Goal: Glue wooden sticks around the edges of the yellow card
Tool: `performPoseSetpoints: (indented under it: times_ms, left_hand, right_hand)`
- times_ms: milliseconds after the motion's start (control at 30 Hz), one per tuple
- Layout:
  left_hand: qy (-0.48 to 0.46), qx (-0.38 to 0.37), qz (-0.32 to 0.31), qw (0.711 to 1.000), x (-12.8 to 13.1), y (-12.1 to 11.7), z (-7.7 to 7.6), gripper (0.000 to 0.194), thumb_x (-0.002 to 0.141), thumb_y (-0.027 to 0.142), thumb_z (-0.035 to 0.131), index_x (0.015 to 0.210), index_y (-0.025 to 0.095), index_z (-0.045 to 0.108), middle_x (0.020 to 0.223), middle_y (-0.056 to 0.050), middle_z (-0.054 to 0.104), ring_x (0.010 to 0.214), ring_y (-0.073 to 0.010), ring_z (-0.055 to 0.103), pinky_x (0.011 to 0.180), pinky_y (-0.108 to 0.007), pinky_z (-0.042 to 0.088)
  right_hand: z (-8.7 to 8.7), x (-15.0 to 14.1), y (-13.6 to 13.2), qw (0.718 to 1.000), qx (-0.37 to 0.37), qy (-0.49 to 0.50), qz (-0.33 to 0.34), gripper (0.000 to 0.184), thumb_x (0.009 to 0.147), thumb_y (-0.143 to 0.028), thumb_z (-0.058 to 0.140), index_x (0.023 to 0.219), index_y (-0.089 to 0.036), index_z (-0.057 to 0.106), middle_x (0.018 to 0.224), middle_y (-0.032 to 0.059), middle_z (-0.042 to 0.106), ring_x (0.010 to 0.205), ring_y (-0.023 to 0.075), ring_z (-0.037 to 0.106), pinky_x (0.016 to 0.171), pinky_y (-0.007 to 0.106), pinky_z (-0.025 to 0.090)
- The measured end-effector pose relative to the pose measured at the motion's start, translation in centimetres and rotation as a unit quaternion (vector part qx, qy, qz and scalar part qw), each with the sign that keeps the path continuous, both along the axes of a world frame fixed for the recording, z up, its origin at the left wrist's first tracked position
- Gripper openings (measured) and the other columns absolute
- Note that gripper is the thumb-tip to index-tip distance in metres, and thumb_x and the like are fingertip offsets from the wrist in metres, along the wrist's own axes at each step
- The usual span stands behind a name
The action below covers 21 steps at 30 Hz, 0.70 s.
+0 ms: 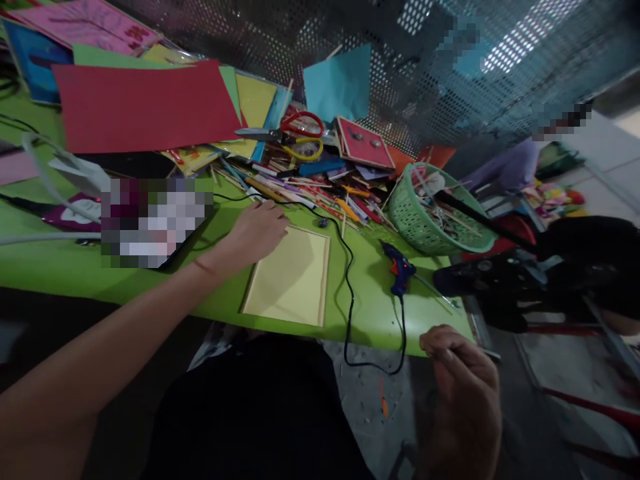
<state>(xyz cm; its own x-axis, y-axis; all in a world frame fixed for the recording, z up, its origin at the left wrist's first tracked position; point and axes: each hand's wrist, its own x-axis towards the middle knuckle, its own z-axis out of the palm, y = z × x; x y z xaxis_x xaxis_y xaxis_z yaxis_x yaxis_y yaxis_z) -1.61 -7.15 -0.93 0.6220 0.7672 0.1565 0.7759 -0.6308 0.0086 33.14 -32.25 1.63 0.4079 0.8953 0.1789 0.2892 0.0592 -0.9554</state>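
On the green table lies a pale yellow rectangular panel [287, 277] edged with thin wooden strips. My left hand [260, 230] rests over its far left corner, fingers apart and slightly bent; nothing shows in its grasp. Near the front edge at the right, my right hand [463, 373] is raised with thumb and fingertips pressed together. Whatever may be between those fingertips is too small to make out. A blue glue gun [399, 268] lies right of the panel, its black cord [351, 293] looping past the panel and over the table's front edge.
Scissors [287, 135] with red and yellow handles lie on a heap of pens and sticks [300, 187]. Behind them are a red sheet [145, 103] and other coloured paper. A green basket [425, 213] stands at the right, beside another person in dark clothing [590, 267].
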Motion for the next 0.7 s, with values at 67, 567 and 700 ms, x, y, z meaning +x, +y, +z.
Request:
performPoseSetpoints:
  times_ms: [67,567,700]
  left_hand:
    - [0.016,0.001,0.0,1.0,0.8,0.5,0.2,0.022,0.099,0.017,0.053,0.106,0.015,0.074,0.114,-0.016,0.074,0.119,-0.033,0.062,0.095,-0.045,0.046]
    - [-0.002,-0.035,0.095,0.995,-2.8,-2.8,0.6,0.017,0.091,0.018,0.053,0.087,0.021,0.069,0.09,-0.012,0.076,0.096,-0.032,0.071,0.087,-0.045,0.044]
    - [0.01,-0.049,0.156,0.987,-4.9,-4.9,0.2,0.014,0.087,0.02,0.054,0.089,0.024,0.068,0.08,-0.008,0.075,0.087,-0.0298,0.071,0.085,-0.043,0.044]
  right_hand:
    - [-0.3,0.2,-0.5,1.0,-0.001,0.002,-0.012,0.005,0.077,-0.025,0.078,0.073,-0.025,0.075,0.075,0.0061,0.06,0.074,0.0241,0.056,0.067,0.039,0.045]
    - [-5.7,1.3,2.2,0.998,0.021,0.051,0.043,0.024,0.088,-0.04,0.075,0.074,-0.022,0.07,0.075,0.0036,0.058,0.075,0.0203,0.054,0.067,0.033,0.043]
    - [-6.6,1.5,2.3,0.999,-0.004,0.019,0.05,0.027,0.091,-0.041,0.073,0.073,-0.021,0.069,0.076,0.0036,0.06,0.076,0.0205,0.055,0.068,0.033,0.043]
